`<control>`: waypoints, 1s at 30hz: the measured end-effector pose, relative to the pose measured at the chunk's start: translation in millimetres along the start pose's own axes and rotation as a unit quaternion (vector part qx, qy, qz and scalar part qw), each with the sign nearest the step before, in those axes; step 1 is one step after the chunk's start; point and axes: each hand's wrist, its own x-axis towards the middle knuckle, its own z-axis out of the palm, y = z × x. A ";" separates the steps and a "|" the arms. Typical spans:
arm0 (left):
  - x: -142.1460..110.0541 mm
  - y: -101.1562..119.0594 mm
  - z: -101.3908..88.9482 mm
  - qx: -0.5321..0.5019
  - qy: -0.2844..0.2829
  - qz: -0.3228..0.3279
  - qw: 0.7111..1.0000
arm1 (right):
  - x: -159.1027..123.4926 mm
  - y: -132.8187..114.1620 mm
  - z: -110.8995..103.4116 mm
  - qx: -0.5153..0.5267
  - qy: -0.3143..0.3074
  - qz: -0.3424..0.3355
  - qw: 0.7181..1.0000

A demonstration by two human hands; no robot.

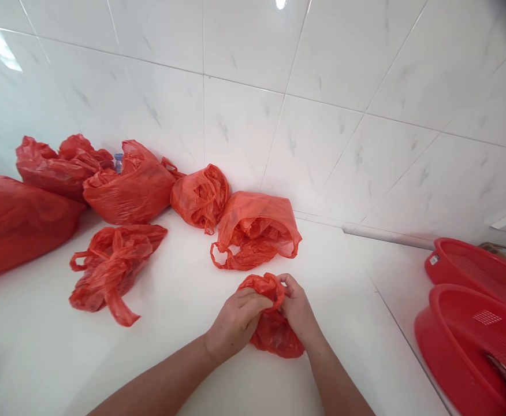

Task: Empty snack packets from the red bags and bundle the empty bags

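Note:
Both my hands are closed on a small red plastic bag (274, 335) lying on the white counter (183, 300) in front of me. My left hand (235, 320) grips its left side and top. My right hand (297, 309) pinches the bunched top of the bag from the right, fingers curled. What the bag holds is hidden. Just behind it lies another red bag (257, 231) with its mouth partly open.
Several more red plastic bags lie along the tiled wall: a knotted one (112, 266), a crumpled one (201, 196), a full one (131, 185), another (58, 164) and a large one (14, 222) at far left. Two red plastic baskets (473, 341) sit at right.

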 end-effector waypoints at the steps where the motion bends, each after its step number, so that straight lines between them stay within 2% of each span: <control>1: 0.4 -0.7 1.1 0.020 -0.012 0.022 0.999 | -0.1 0.4 -1.6 0.015 -0.008 0.003 1.000; 4: 1.0 -2.6 2.4 0.072 -0.052 0.060 0.994 | -0.4 1.7 -6.8 0.061 -0.021 0.009 0.998; 8: -0.4 -3.9 1.6 0.133 -0.082 0.047 0.987 | -2.3 -1.1 -9.3 0.098 -0.042 -0.016 0.994; 14: -1.1 -4.6 0.4 0.186 -0.120 0.032 0.975 | -9.8 -11.5 -2.5 0.004 -0.046 -0.051 0.998; 16: -2.5 -5.9 0.4 0.189 -0.125 0.034 0.973 | -10.1 -11.0 -1.4 -0.059 -0.023 -0.065 0.996; 18: -4.6 -7.8 0.8 0.190 -0.116 0.038 0.974 | -8.1 -7.6 -1.9 -0.134 0.026 -0.082 0.987; 21: -6.7 -9.7 1.1 0.184 -0.089 0.051 0.978 | -2.3 -0.3 -4.6 -0.233 0.106 -0.118 0.959; 24: -5.9 -8.8 0.1 0.178 -0.085 0.052 0.979 | 2.0 4.2 -7.0 -0.291 0.150 -0.167 0.930; 26: -4.1 -7.0 -1.3 0.176 -0.088 0.052 0.979 | 2.2 4.8 -7.7 -0.308 0.158 -0.167 0.923; 30: -1.3 -4.4 -3.6 0.173 -0.095 0.049 0.979 | -0.6 3.8 -6.9 -0.306 0.141 -0.110 0.935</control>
